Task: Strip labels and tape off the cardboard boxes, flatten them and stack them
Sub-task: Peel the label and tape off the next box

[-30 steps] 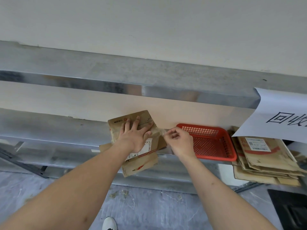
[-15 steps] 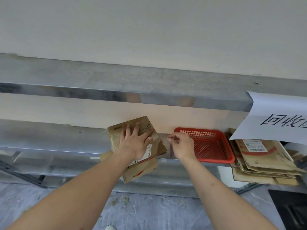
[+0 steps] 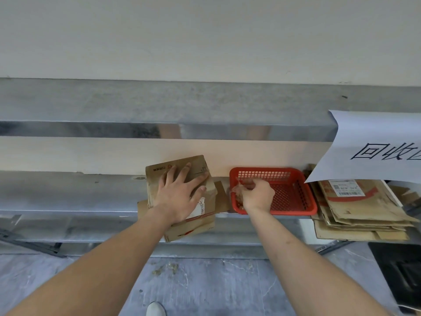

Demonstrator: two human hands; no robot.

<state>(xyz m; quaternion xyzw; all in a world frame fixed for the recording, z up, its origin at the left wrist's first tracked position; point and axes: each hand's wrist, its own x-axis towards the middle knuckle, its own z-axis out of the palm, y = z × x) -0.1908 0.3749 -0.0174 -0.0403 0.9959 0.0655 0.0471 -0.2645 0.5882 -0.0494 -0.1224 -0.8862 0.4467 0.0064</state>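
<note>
A small brown cardboard box (image 3: 159, 172) with a white label lies on the metal shelf (image 3: 68, 192), on top of other flattened cardboard. My left hand (image 3: 180, 195) presses flat on it with spread fingers. My right hand (image 3: 257, 193) is over the left end of the red plastic basket (image 3: 289, 195), its fingers pinching a strip of clear tape (image 3: 237, 190) that hangs into the basket.
A stack of flattened cardboard boxes (image 3: 357, 208) sits at the right of the shelf, under a white paper sign (image 3: 376, 144) hung from the upper shelf (image 3: 159, 106). The grey floor (image 3: 205, 283) is below, with a dark object (image 3: 401, 267) at lower right.
My right hand has pulled the tape off the box and moved right, from beside the box to over the red basket. My left hand stays pressed on the box.
</note>
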